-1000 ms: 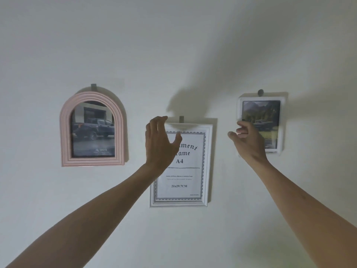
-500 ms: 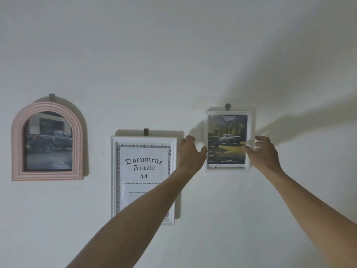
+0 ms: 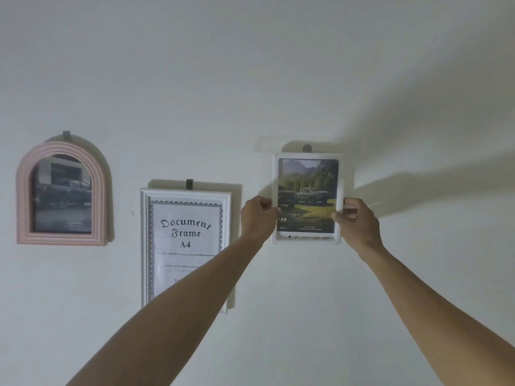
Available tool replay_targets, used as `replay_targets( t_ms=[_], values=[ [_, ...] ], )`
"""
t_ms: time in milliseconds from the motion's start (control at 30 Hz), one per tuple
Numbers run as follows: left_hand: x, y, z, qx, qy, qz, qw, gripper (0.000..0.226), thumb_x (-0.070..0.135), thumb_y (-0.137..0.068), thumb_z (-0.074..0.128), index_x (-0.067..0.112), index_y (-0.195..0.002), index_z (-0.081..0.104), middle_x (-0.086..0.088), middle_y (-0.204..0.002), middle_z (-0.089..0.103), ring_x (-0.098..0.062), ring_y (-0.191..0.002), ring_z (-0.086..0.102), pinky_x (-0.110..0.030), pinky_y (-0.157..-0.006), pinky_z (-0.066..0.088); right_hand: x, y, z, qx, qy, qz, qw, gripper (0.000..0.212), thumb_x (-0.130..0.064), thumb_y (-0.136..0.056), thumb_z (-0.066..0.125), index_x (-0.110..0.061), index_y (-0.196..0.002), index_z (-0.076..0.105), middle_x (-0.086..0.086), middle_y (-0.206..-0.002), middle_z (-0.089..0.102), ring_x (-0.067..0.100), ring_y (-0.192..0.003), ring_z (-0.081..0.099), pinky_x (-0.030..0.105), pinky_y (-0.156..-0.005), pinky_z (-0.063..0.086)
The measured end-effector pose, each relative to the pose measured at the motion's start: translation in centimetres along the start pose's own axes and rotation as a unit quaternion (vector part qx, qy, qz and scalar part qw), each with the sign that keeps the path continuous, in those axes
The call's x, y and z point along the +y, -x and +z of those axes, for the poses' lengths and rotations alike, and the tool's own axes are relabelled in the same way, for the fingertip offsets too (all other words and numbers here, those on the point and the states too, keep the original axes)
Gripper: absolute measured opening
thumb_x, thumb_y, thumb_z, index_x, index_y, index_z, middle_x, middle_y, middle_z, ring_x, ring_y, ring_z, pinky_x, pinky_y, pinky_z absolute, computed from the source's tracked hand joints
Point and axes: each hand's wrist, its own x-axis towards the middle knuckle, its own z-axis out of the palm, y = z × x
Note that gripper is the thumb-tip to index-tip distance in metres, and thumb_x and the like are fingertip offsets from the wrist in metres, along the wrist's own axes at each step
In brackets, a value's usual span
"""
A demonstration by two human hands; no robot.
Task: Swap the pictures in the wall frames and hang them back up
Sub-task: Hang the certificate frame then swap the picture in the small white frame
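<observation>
A small white frame point(image 3: 307, 156) with a picture of jeeps before mountains hangs on the wall under a round hook point(image 3: 307, 148). My left hand point(image 3: 257, 217) grips its left edge and my right hand point(image 3: 358, 221) grips its right edge, thumbs on the front. Left of it hangs a larger white frame point(image 3: 185, 246) holding a "Document Frame A4" sheet, partly hidden by my left forearm. At the far left hangs a pink arched frame point(image 3: 23, 196) with a dark picture of a pickup truck.
The pale wall point(image 3: 250, 79) fills the view. Small dark hooks stand above the pink frame point(image 3: 66, 135) and the A4 frame point(image 3: 189, 183). Shadows of my arms fall on the wall to the right.
The view has shifted right toward the small white frame. Both hands moved from in front of the A4 frame to the small frame and closed on its two sides.
</observation>
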Motion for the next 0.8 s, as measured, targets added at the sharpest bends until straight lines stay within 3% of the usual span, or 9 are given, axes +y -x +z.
replay_targets(
  t_ms=[167, 300, 533, 667, 800],
  values=[
    [-0.4, 0.9, -0.6, 0.015, -0.014, 0.014, 1.000, 0.030, 0.016, -0.086, 0.071, 0.008, -0.114, 0.064, 0.002, -0.084, 0.064, -0.013, -0.082, 0.061, -0.024, -0.080, 0.049, 0.5, 1.2, -0.2, -0.010, -0.033, -0.014, 0.999, 0.032, -0.022, -0.089, 0.071, -0.017, -0.119, 0.061, -0.002, -0.104, 0.067, 0.021, -0.090, 0.066, 0.036, -0.086, 0.056],
    [-1.8, 3.4, -1.6, 0.016, -0.023, -0.005, 1.000, 0.025, 0.022, -0.087, 0.070, 0.008, -0.107, 0.064, 0.003, -0.092, 0.064, -0.006, -0.080, 0.058, -0.014, -0.069, 0.043, 2.0, 3.7, 0.3, -0.030, -0.054, 0.015, 0.998, 0.030, -0.025, -0.083, 0.076, -0.024, -0.111, 0.064, -0.012, -0.094, 0.068, 0.012, -0.087, 0.068, 0.043, -0.086, 0.058],
    [-8.4, 7.8, -6.8, -0.027, -0.018, -0.080, 0.996, 0.026, 0.028, -0.080, 0.077, 0.013, -0.098, 0.067, 0.000, -0.088, 0.068, -0.017, -0.080, 0.063, -0.033, -0.081, 0.055, 3.9, 11.5, 2.6, -0.104, -0.107, 0.086, 0.985, 0.031, -0.019, -0.079, 0.080, -0.024, -0.107, 0.066, -0.001, -0.095, 0.071, 0.020, -0.087, 0.072, 0.036, -0.069, 0.061],
    [-12.6, 11.1, -11.1, -0.061, -0.009, -0.136, 0.989, 0.030, 0.024, -0.081, 0.077, 0.010, -0.105, 0.067, -0.006, -0.093, 0.072, -0.020, -0.082, 0.067, -0.036, -0.078, 0.057, 4.4, 16.5, 4.5, -0.178, -0.105, 0.113, 0.972, 0.031, -0.017, -0.079, 0.080, -0.021, -0.107, 0.067, 0.003, -0.094, 0.072, 0.018, -0.082, 0.073, 0.031, -0.065, 0.060],
    [-16.5, 14.7, -15.4, -0.078, 0.021, -0.207, 0.975, 0.020, 0.017, -0.082, 0.077, 0.008, -0.097, 0.068, -0.009, -0.096, 0.073, -0.021, -0.084, 0.067, -0.036, -0.079, 0.056, 4.4, 21.6, 7.4, -0.226, -0.089, 0.131, 0.961, 0.028, -0.016, -0.080, 0.080, -0.021, -0.104, 0.066, 0.004, -0.093, 0.071, 0.015, -0.080, 0.073, 0.027, -0.061, 0.059]
  ],
)
